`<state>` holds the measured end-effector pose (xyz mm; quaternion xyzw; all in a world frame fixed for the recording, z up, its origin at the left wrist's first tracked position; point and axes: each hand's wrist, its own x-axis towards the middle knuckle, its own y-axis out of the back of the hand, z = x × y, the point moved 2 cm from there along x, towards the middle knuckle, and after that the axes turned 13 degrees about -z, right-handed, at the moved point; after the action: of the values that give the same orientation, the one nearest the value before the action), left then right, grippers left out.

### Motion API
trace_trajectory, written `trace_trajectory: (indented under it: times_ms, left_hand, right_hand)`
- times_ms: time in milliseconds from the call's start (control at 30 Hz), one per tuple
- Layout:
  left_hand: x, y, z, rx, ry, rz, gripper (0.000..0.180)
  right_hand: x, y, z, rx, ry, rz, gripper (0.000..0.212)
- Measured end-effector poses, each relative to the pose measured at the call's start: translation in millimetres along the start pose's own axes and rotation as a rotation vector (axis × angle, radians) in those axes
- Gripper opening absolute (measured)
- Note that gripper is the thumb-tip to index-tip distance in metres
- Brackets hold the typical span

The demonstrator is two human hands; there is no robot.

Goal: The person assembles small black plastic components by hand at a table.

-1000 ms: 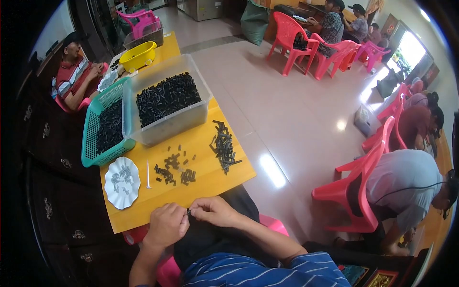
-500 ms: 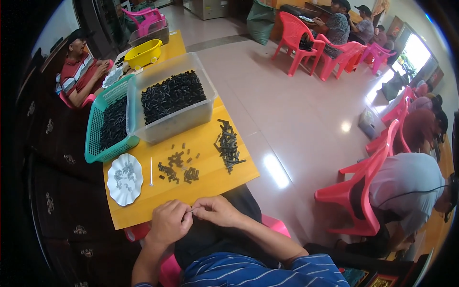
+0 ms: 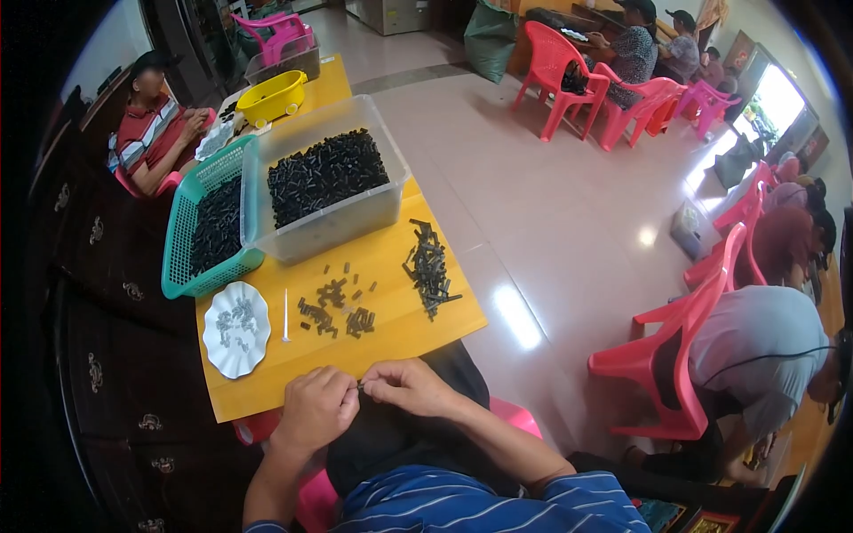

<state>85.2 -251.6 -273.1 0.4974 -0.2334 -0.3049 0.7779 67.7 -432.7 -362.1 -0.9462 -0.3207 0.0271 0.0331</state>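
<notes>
Over my lap, just off the near table edge, my left hand (image 3: pixel 313 410) and my right hand (image 3: pixel 410 388) meet fingertip to fingertip. Both are closed in a pinch on one small dark tube-like piece (image 3: pixel 361 387), mostly hidden by the fingers. Beyond them on the yellow table (image 3: pixel 373 355) lies a loose scatter of short dark pieces (image 3: pixel 359 322). Farther right is a heap of longer black pieces (image 3: pixel 428 271). A white wavy-rimmed plate (image 3: pixel 216 354) at the left bears small clear bits. Beside it lies a thin white stick (image 3: pixel 285 311).
A clear plastic bin (image 3: pixel 342 218) and a green basket (image 3: pixel 182 289), both with many black pieces, stand behind the scatter. Beyond is a yellow tub (image 3: pixel 271 98). A seated person (image 3: pixel 147 129) is at the far left; pink chairs (image 3: pixel 662 355) and other people are at the right.
The whole view has shifted slightly. My hands stay together, with the small dark piece showing a little more between the fingertips.
</notes>
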Motion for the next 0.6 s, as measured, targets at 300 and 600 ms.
trace_trajectory:
  times_ms: [300,600]
  left_hand:
    - [-4.5,1.2,0.1,-0.203,0.024,0.081,0.009]
    - [-7.2,-4.0,-1.7,-0.467,0.081,0.157,0.011]
  right_hand:
    - [2.7,-3.9,6.3,0.403,0.034,-0.066,0.021]
    - [2.5,-5.7,2.2,0.571,0.012,-0.071,0.024]
